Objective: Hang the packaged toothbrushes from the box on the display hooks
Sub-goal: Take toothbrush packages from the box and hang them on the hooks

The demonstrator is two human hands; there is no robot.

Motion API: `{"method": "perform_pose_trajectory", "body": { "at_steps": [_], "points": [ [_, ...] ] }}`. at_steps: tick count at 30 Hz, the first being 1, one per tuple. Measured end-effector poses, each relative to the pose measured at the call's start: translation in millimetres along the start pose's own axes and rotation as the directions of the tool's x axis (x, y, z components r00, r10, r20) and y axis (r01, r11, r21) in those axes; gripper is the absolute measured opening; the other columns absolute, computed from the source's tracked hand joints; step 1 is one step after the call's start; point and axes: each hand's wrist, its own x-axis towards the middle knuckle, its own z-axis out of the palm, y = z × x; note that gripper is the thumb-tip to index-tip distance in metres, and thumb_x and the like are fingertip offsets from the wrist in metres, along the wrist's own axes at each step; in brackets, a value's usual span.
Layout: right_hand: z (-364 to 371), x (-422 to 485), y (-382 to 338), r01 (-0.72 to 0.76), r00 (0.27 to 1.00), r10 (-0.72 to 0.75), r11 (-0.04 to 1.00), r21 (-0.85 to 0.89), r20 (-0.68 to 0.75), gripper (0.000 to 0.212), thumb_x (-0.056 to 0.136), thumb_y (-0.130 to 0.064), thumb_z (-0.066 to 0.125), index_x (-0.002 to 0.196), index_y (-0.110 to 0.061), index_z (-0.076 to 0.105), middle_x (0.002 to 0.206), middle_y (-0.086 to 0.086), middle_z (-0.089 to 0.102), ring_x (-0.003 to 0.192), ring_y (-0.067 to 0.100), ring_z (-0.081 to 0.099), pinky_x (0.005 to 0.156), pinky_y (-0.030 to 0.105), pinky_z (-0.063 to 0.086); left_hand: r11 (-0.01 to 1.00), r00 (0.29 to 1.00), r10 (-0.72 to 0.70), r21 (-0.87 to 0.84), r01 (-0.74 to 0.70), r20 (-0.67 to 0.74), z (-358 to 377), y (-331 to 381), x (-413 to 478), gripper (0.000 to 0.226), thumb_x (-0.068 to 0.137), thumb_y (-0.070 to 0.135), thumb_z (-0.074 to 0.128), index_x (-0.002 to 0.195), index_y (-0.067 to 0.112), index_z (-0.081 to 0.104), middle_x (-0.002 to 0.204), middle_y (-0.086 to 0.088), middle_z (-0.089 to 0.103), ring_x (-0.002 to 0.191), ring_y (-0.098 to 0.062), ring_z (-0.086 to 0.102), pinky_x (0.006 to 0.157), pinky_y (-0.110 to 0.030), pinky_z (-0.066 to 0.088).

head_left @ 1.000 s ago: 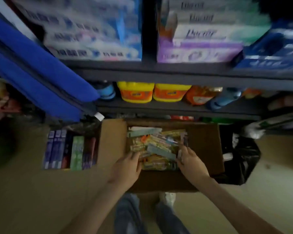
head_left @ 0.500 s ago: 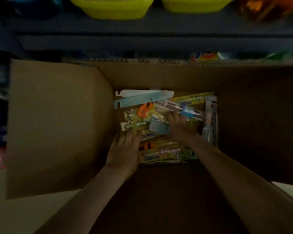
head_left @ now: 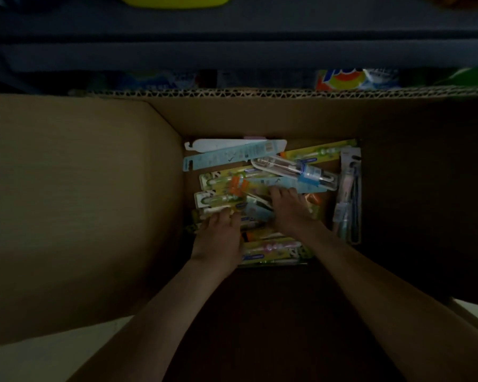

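In the cardboard box [head_left: 80,202], packaged toothbrushes [head_left: 232,159] lie mostly left-to-right. The right hand [head_left: 291,213] presses them, fingers [head_left: 277,193] apart. The left hand [head_left: 218,239] touches them, its grip unclear.

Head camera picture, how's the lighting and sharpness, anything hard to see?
Head view: dim overall; the left flap of the brown cardboard box catches most light, its right side is nearly black. Head view: the colourful packaged toothbrushes show as shapes, print unreadable. Head view: left hand and right hand are dark. Head view: shelf packets at top look blurred.
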Motion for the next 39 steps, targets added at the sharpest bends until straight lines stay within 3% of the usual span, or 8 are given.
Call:
{"method": "perform_pose_trajectory", "body": {
  "at_steps": [6,12,15,18,25,30,35,39],
  "points": [
    [-8,-17,2,0.016,0.998,-0.014,0.999,-0.043,0.062,0.052,0.093,-0.015,0.056,0.141,-0.012,0.035,0.142,0.013,0.039,0.13,0.032,0.036,0.097,0.046,0.043,0.996,0.996,-0.069,-0.05,0.072,0.049,-7,1,-14,0.054,0.101,0.032,0.041,0.149,0.014,0.024,0.153,-0.007,0.024,0.141,-0.027,0.022,0.114,-0.04,0.027],
    [-101,-108,-16,0.043,0.998,-0.057,0.918,0.394,0.022,0.033,0.095,-0.025,0.057,0.122,-0.011,0.044,0.102,0.01,0.059,0.087,0.023,0.061,0.067,0.027,0.05,0.933,0.989,-0.094,-0.336,0.128,0.114,-62,30,-78,0.05,0.1,0.04,0.045,0.145,0.02,0.035,0.138,-0.006,0.045,0.114,-0.023,0.054,0.09,-0.038,0.049],
    [-184,-183,-44,0.077,0.995,-0.095,0.764,0.641,-0.007,0.025,0.097,-0.019,0.053,0.121,-0.016,0.048,0.092,0.001,0.06,0.078,0.011,0.059,0.056,0.011,0.042,0.76,0.994,0.054,-0.65,0.02,0.094,-111,54,-137,0.043,0.096,0.041,0.054,0.134,0.023,0.045,0.121,0.005,0.059,0.106,-0.014,0.059,0.089,-0.029,0.05],
    [-261,-263,-75,0.128,0.991,-0.102,0.573,0.81,-0.085,0.013,0.097,-0.012,0.053,0.107,-0.015,0.06,0.099,0.008,0.067,0.091,0.021,0.065,0.073,0.027,0.051,0.495,0.985,0.174,-0.866,-0.072,0.017,-175,80,-211,0.023,0.095,0.025,0.059,0.116,0.027,0.051,0.108,0.014,0.061,0.103,-0.003,0.06,0.084,-0.011,0.048],
    [-420,-414,-146,0.331,0.938,-0.191,0.254,0.909,-0.288,0.017,0.098,-0.014,0.051,0.102,-0.022,0.065,0.094,-0.004,0.073,0.09,0.017,0.069,0.08,0.034,0.056,0.436,0.926,0.108,-0.819,-0.372,-0.363,-309,114,-378,0.03,0.09,0.017,0.067,0.109,0.036,0.053,0.106,0.007,0.069,0.097,-0.011,0.067,0.089,-0.037,0.054],
    [-502,-480,-181,0.53,0.846,-0.186,0.389,0.753,-0.5,0.015,0.099,-0.014,0.049,0.1,-0.019,0.063,0.096,-0.006,0.067,0.079,-0.003,0.063,0.072,0.012,0.049,0.519,0.847,0.12,-0.694,-0.499,-0.519,-376,118,-469,0.025,0.095,0.019,0.059,0.118,0.029,0.057,0.11,0.005,0.069,0.099,-0.011,0.066,0.086,-0.031,0.055],
    [-554,-517,-206,0.657,0.573,-0.136,0.665,0.355,-0.808,0.03,0.101,-0.03,0.044,0.082,-0.013,0.059,0.075,-0.009,0.056,0.073,0.007,0.052,0.067,0.025,0.038,0.472,0.84,0.007,-0.739,-0.481,-0.543,-416,90,-515,0.015,0.098,0.015,0.054,0.111,0.017,0.061,0.098,-0.001,0.071,0.096,-0.018,0.066,0.088,-0.038,0.051],
    [-574,-527,-257,0.552,0.003,-0.666,0.623,-0.555,-0.746,0.019,0.093,-0.021,0.056,0.107,-0.008,0.053,0.097,0.006,0.054,0.083,0.023,0.043,0.072,0.031,0.028,0.209,0.905,0.114,-0.88,-0.426,-0.411,-445,51,-546,0.017,0.098,0.01,0.049,0.111,0.01,0.06,0.092,-0.007,0.074,0.076,-0.015,0.07,0.063,-0.03,0.056]
  ]
}}
